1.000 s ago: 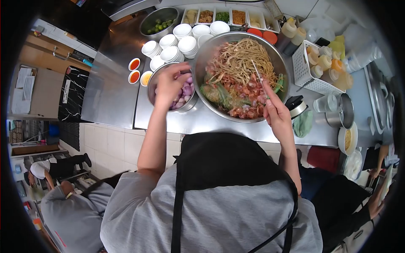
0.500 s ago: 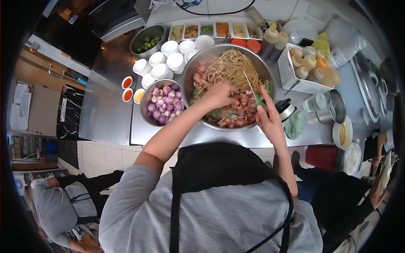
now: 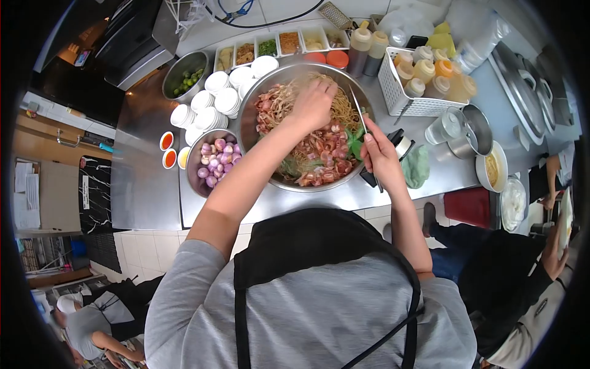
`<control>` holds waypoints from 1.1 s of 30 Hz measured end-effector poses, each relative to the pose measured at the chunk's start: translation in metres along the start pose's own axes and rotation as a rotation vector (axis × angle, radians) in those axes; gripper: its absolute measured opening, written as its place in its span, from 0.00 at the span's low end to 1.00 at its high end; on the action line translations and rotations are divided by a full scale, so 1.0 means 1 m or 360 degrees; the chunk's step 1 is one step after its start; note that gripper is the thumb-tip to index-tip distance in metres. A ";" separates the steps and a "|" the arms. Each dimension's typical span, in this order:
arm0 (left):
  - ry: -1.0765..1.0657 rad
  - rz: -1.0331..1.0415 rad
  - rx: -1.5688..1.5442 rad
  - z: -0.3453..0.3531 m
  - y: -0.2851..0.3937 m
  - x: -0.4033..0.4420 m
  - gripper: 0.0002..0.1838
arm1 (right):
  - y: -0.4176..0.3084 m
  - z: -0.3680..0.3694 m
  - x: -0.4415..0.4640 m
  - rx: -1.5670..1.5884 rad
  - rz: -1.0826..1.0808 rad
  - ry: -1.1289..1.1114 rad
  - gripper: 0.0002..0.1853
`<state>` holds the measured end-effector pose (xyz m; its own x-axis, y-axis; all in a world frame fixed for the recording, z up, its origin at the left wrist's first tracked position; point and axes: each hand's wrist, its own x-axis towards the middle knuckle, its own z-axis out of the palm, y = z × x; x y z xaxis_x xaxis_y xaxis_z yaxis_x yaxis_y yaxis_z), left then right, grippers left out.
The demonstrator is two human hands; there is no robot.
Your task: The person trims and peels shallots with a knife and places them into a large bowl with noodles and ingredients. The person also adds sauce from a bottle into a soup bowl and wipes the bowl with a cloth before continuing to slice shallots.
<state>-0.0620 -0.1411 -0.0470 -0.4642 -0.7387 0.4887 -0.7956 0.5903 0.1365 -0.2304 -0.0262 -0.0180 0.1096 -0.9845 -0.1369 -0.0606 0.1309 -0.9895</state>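
A wide steel bowl point(image 3: 247, 126) holds brown noodles point(image 3: 342, 109), pieces of reddish raw meat point(image 3: 324, 161) and green leaves point(image 3: 354, 145). My left hand point(image 3: 315, 103) is inside its far half, fingers bent together into the noodles; the fingertips are partly hidden, and the strands beside them are blurred. At the bowl's right rim, my right hand point(image 3: 382, 155) is closed round a knife point(image 3: 358, 107). The narrow blade points away from me over the bowl, and the dark handle end sticks out below the palm.
Left of the bowl stand a bowl of shallots point(image 3: 216, 161), stacked white cups point(image 3: 212, 119) and small sauce cups point(image 3: 166, 141). A white basket of bottles point(image 3: 393, 92), a green cloth point(image 3: 416, 167) and a steel pot point(image 3: 481, 126) are at right. Other people stand on both sides.
My left hand has moved from the meat at the near side to the noodles farther back. My right hand still holds the knife, now tilted more upright. The view has shifted slightly.
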 end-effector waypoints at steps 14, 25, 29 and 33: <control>-0.0574 -0.0351 -0.0088 -0.082 -0.051 0.053 0.22 | -0.009 -0.023 -0.009 0.0146 0.0004 0.0057 0.20; -0.0390 -0.0290 -0.0216 -0.127 -0.068 0.052 0.19 | -0.013 -0.020 -0.010 0.0122 -0.0074 -0.0027 0.20; -0.0348 -0.0240 -0.0316 -0.142 -0.074 0.057 0.19 | -0.012 -0.022 -0.011 0.0115 -0.0070 0.0002 0.20; -0.0231 -0.0161 -0.0229 -0.172 -0.060 0.058 0.19 | -0.014 -0.023 -0.013 0.0111 -0.0094 0.0018 0.20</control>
<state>0.0262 -0.1637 0.1217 -0.4445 -0.8293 0.3386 -0.7818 0.5437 0.3053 -0.2539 -0.0184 -0.0013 0.1000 -0.9919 -0.0780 0.0150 0.0799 -0.9967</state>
